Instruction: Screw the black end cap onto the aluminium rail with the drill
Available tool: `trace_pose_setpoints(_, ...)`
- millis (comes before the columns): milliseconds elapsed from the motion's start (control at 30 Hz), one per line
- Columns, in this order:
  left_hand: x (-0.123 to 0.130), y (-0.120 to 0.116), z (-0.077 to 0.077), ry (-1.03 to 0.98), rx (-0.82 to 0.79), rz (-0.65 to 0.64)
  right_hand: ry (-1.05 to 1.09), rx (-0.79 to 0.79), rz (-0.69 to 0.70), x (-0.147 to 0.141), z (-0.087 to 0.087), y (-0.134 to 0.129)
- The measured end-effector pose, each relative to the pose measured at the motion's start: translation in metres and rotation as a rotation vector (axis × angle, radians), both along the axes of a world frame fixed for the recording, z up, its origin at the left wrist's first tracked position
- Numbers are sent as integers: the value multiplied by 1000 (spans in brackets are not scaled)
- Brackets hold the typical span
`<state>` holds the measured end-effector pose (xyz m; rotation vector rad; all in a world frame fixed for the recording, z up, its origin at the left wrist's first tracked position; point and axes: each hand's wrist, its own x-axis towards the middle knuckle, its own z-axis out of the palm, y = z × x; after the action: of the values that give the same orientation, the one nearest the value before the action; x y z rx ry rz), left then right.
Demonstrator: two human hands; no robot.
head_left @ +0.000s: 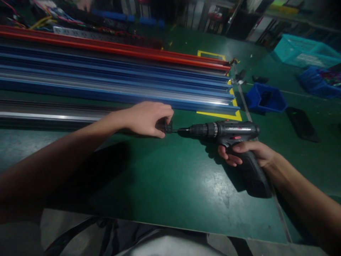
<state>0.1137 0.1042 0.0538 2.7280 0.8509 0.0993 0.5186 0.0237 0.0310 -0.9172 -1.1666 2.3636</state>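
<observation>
My right hand (245,153) is wrapped round the handle of a black cordless drill (234,129), which lies on its side with its bit pointing left. The tip of the bit meets a small black end piece (168,127) at the end of a dark metal profile (61,115). My left hand (150,119) grips this end, thumb and forefinger on either side of the black piece. Part of the profile's end is hidden under that hand.
Several blue profiles (119,83) and a red one (133,50) lie lengthwise behind on the green table (170,170). To the right are a blue bin (266,97), a black phone-like slab (302,124) and a teal crate (306,49). Wires (61,16) lie at the back left.
</observation>
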Motion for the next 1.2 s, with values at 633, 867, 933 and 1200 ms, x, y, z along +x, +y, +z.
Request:
trace_pose_setpoints(633, 1, -1, 1, 9, 4, 3, 60, -5, -2, 2, -5, -1)
trace_pose_setpoints(867, 1, -1, 2, 14, -4, 13, 54, -21, -12, 5, -7, 0)
trace_pose_setpoints(933, 1, -1, 1, 14, -8, 15, 55, -26, -11, 5, -7, 0)
trace_pose_setpoints(1200, 0, 0, -1, 9, -2, 8, 49, -57, -19, 0, -2, -1)
